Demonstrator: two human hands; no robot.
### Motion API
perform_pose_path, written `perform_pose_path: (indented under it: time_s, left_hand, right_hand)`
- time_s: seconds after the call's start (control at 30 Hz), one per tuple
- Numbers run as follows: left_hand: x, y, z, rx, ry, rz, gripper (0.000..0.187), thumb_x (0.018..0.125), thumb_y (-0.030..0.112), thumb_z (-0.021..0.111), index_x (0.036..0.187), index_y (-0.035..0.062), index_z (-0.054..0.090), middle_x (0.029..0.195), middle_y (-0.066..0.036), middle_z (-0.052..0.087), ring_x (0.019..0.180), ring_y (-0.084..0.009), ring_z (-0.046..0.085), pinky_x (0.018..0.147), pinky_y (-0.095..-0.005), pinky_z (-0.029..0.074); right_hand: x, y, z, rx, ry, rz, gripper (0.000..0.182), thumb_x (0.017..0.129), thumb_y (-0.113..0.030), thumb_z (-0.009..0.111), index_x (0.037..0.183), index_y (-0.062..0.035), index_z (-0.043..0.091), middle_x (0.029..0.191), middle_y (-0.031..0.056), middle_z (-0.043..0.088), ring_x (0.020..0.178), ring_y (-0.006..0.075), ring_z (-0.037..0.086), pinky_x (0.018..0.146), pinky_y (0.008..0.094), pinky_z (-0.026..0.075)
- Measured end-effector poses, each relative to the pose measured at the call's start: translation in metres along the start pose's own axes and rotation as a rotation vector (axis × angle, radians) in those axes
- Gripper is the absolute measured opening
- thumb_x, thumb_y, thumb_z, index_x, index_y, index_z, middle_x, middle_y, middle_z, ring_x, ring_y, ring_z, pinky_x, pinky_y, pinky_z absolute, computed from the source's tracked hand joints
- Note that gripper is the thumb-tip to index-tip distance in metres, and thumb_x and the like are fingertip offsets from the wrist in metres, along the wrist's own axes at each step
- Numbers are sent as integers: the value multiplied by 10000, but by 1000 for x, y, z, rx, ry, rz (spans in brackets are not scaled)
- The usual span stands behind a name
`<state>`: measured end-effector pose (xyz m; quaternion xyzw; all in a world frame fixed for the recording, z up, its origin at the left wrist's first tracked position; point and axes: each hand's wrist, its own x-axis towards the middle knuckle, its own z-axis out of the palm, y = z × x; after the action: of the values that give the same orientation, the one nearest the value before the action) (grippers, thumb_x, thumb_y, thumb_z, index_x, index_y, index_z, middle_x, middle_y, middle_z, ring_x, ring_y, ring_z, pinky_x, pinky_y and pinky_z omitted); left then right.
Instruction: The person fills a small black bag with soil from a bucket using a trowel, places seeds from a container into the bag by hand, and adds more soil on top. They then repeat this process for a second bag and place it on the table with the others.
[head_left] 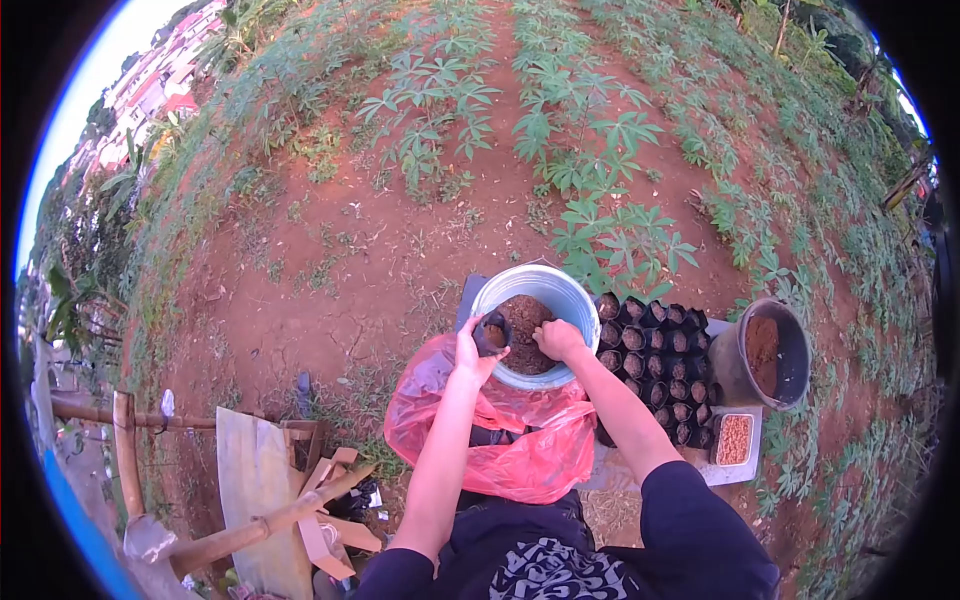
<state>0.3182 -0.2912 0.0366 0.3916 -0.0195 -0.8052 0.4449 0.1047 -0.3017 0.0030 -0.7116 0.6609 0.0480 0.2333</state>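
My left hand is wrapped round a small black seedling bag at the left rim of a pale bucket. Brown soil shows in the bag's open mouth. Inside the bucket, my right hand has its fingers curled against the dark, crumbly soil, and the fingertips are partly hidden. A red plastic bag lies in front of the bucket, beneath my forearms. To the right of the bucket stand rows of black seedling bags filled with soil.
A dark bucket with reddish soil and a tray of orange-brown grains stand at the right on a pale board. Bamboo poles and wood scraps lie at lower left. Leafy plants grow in rows ahead.
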Motion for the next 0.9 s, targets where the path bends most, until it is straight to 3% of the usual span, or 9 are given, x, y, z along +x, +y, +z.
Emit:
perform_pose_path:
  time_s: [0.13,0.3,0.37,0.67,0.9]
  left_hand:
    - [-2,-2,-11,-61,-117,59,348,941,444,512,1061,148,650,986,-43,688,899,-226,661,643,-393,514]
    - [3,0,-11,-80,-122,72,368,965,437,466,1079,136,645,969,-55,693,889,-240,670,633,-396,522]
    - [2,0,-9,-68,-103,68,382,977,438,435,1089,134,638,967,-57,692,893,-242,670,641,-404,529]
    - [9,1,-4,8,-106,58,370,939,451,520,1085,130,632,976,-65,685,846,-223,651,639,-400,534]
    - [0,2,4,46,-65,24,382,943,460,519,1110,133,627,1015,-64,675,927,-231,644,661,-400,533]
  right_hand:
    - [-7,-5,-8,103,53,-60,450,956,-428,533,999,-8,686,915,242,706,914,414,684,847,504,536]
    - [-8,-6,-13,156,110,-87,451,954,-453,540,949,-25,684,836,242,694,867,412,684,814,518,531]
    - [-10,-7,-19,146,89,-75,446,957,-439,534,955,-23,693,873,234,704,894,404,686,838,511,529]
    - [-32,-17,-29,279,294,-26,423,947,-451,551,940,-51,689,808,231,695,815,426,681,763,529,535]
    - [-64,-14,-30,279,454,41,416,952,-454,566,929,-52,670,739,221,673,747,427,669,703,526,519]
